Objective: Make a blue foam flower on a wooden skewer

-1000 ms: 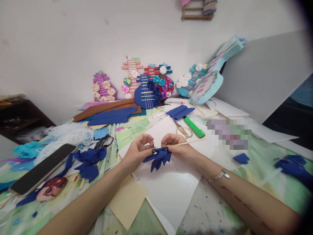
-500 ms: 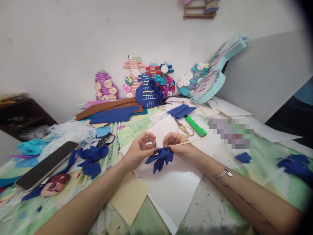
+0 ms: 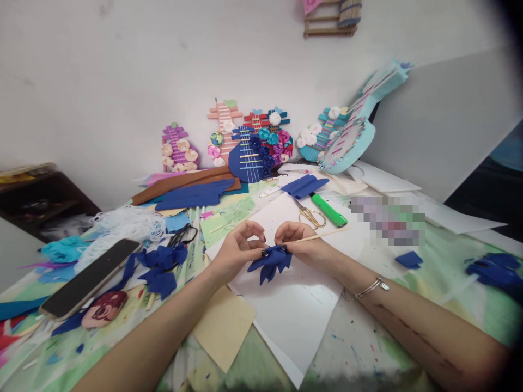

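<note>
Blue bundle (image 3: pixel 272 268) of thin, petal-like strips hangs between the two hands, over the white sheet (image 3: pixel 294 326) near the middle of the tabletop (image 3: pixel 339 359). The left hand (image 3: pixel 240 249) pinches its upper edge with the thumb, other fingers curled above; the right hand (image 3: pixel 304 246) grips the same edge from the other side and also holds a thin stick (image 3: pixel 322 234) slantwise. Whether the stick touches the bundle is hidden by the fingers. Gripping only the gathered top probably keeps the folds together while the pointed ends splay downward, uncrushed. The pale sheet likely serves as a plain working ground, and the gold-handled scissors (image 3: pixel 312 217) and green cutter (image 3: pixel 330 211) lie just beyond the hands, presumably for easy reach.

As for edges, the sheet's near corner points toward the person, with a cream paper (image 3: pixel 224 329) beside it. The bare part of the sheet below the bundle gives room to lower or turn it. Toward the left, a phone (image 3: pixel 92 279), blue scraps (image 3: pixel 160 265) and white string (image 3: pixel 126 223) crowd the surface, so that forearm has less freedom. The stick's free end reaches outward near the cutter; a wide swing of the right wrist could bring them together.
</note>
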### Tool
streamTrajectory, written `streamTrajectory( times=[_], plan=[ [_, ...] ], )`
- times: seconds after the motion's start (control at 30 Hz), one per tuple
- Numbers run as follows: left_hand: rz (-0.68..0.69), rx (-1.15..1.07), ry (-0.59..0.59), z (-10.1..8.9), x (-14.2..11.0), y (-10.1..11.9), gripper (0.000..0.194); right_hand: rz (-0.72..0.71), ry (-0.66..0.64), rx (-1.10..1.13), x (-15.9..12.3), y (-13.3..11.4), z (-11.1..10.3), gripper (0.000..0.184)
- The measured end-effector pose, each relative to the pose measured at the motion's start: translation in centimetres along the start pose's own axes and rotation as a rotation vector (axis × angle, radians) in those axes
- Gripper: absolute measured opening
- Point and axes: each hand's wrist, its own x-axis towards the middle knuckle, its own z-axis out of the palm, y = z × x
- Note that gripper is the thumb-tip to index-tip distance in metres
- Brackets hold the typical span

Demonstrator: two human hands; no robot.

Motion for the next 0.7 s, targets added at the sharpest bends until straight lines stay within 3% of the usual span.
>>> streamTrajectory(
  times=[0.7],
  plan=[
    [0.009,-0.015,-0.001,-0.28,0.07,-0.38,0.036,-0.004,0.007,-0.040,0.00,-0.16,0.14,0.020]
  ],
)
